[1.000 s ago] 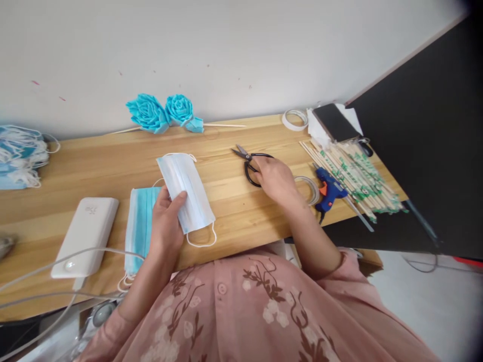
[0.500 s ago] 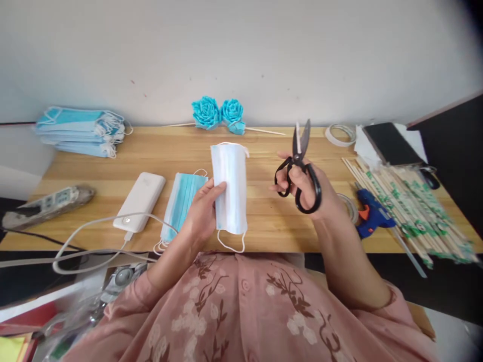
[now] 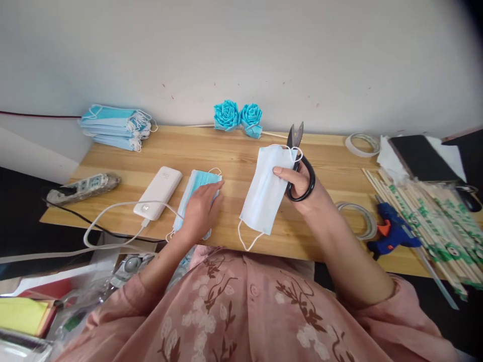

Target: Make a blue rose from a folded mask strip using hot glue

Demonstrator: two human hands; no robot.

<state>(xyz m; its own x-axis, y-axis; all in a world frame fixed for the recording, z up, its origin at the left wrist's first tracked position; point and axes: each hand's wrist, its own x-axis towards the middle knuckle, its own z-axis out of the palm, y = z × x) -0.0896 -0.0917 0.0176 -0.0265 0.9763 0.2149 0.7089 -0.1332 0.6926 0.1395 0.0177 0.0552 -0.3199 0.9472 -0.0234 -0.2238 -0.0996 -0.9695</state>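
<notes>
My right hand [image 3: 298, 183] grips a pale face mask [image 3: 264, 193] between thumb and fingers, its white ear loops hanging at top and bottom. The same hand also keeps black-handled scissors [image 3: 307, 181], whose slightly parted blades point up behind the mask's top corner. My left hand [image 3: 202, 208] lies over a blue face mask [image 3: 194, 183] on the wooden table [image 3: 234, 156], fingers stretched out and covering part of it. Whether that hand grips the mask cannot be seen.
Two blue roses [image 3: 226, 115] lie by the wall; a mask stack [image 3: 115, 125] is back left. A power bank [image 3: 158, 193], cable and power strip [image 3: 85, 188] are left. Tape rolls [image 3: 362, 144], a glue gun [image 3: 394, 229], wrapped sticks [image 3: 433, 226] and a phone [image 3: 422, 156] are right.
The pale mask has passed from my left hand to my right, beside the scissors. My left hand has moved down onto the blue mask. The view has shifted, moving the table items rightward.
</notes>
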